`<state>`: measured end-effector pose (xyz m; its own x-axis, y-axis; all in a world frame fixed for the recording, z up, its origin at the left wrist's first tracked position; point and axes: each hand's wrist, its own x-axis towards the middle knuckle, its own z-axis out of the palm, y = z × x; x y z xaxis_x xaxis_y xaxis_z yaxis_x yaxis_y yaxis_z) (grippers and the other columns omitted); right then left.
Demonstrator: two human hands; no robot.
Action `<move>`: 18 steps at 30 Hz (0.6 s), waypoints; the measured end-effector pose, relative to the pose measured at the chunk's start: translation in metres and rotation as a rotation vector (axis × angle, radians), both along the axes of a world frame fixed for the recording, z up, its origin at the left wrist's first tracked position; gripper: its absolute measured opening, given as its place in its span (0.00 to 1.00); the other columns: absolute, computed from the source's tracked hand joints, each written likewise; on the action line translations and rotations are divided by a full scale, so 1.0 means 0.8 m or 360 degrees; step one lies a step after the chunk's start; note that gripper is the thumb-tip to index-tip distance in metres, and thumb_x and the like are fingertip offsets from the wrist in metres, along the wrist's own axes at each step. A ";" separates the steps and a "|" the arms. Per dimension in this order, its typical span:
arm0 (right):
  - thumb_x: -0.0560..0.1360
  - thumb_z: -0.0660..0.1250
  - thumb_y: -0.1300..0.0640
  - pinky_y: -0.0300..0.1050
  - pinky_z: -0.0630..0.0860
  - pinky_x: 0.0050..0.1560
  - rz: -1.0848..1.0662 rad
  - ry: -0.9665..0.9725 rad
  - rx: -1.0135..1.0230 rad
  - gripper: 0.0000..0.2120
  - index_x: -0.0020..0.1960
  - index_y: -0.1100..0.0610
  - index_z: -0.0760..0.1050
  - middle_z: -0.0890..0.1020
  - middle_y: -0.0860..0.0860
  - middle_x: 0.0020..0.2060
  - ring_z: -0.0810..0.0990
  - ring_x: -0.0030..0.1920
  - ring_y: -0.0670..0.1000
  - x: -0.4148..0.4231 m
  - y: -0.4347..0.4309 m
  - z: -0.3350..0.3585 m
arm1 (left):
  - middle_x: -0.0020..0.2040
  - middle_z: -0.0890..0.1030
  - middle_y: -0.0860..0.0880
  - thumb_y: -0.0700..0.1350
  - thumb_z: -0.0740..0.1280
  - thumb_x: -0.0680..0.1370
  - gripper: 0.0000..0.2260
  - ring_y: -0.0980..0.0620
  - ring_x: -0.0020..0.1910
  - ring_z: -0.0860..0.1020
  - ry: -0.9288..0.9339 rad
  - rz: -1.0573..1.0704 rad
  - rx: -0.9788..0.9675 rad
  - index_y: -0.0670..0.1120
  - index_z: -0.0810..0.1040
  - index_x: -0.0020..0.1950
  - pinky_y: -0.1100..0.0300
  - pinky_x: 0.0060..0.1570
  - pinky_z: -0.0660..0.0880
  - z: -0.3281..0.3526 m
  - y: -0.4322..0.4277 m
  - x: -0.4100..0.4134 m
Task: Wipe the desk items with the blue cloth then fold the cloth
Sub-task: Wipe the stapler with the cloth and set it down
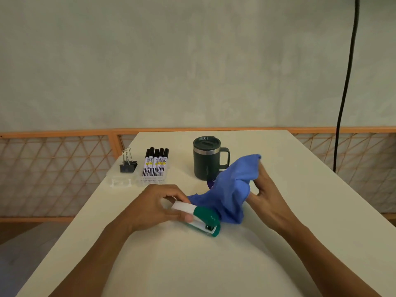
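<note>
A green and white stapler [203, 219] lies tilted on the white desk [192, 264], with my left hand [156, 205] gripping its white end. The blue cloth [231, 189] hangs bunched from my right hand [265, 196], which holds it just right of the stapler. The cloth's lower edge touches the stapler's green end. Behind the cloth stands a dark green lidded mug [206, 160]. A small purple thing [211, 183] peeks out under the cloth and is mostly hidden.
At the back left of the desk are a clear case of several black markers [155, 162], black binder clips [128, 163] and a small clear plastic piece [120, 182]. An orange lattice railing [53, 174] runs behind. A black cable [345, 88] hangs at right.
</note>
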<state>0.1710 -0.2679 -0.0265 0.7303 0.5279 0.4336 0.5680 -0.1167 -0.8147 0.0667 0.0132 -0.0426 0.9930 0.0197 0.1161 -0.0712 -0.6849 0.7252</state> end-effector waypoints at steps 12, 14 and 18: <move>0.79 0.74 0.50 0.33 0.78 0.46 -0.0320 0.0150 0.0171 0.08 0.54 0.38 0.82 0.86 0.38 0.47 0.85 0.49 0.43 -0.029 0.043 -0.022 | 0.45 0.82 0.56 0.55 0.82 0.75 0.13 0.54 0.44 0.79 -0.1276 0.0224 0.0428 0.48 0.86 0.50 0.53 0.42 0.77 -0.005 -0.041 0.013; 0.77 0.76 0.50 0.32 0.78 0.46 -0.0368 0.0203 0.0188 0.08 0.56 0.42 0.82 0.86 0.38 0.47 0.85 0.50 0.43 -0.030 0.046 -0.023 | 0.44 0.82 0.54 0.55 0.80 0.77 0.13 0.52 0.42 0.78 -0.1416 0.0257 0.0523 0.46 0.87 0.50 0.54 0.40 0.76 -0.010 -0.051 0.015; 0.75 0.78 0.48 0.37 0.81 0.46 -0.0438 0.0325 0.0222 0.06 0.50 0.45 0.83 0.86 0.40 0.44 0.85 0.47 0.44 -0.030 0.048 -0.021 | 0.43 0.82 0.51 0.53 0.80 0.77 0.13 0.51 0.41 0.78 -0.1508 0.0325 0.0624 0.44 0.87 0.49 0.53 0.38 0.76 -0.020 -0.055 0.019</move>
<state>0.1472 -0.2294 -0.0434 0.9156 0.2458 0.3183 0.3550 -0.1222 -0.9269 0.0815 -0.0308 -0.0589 0.4741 -0.0304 0.8799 -0.3513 -0.9229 0.1574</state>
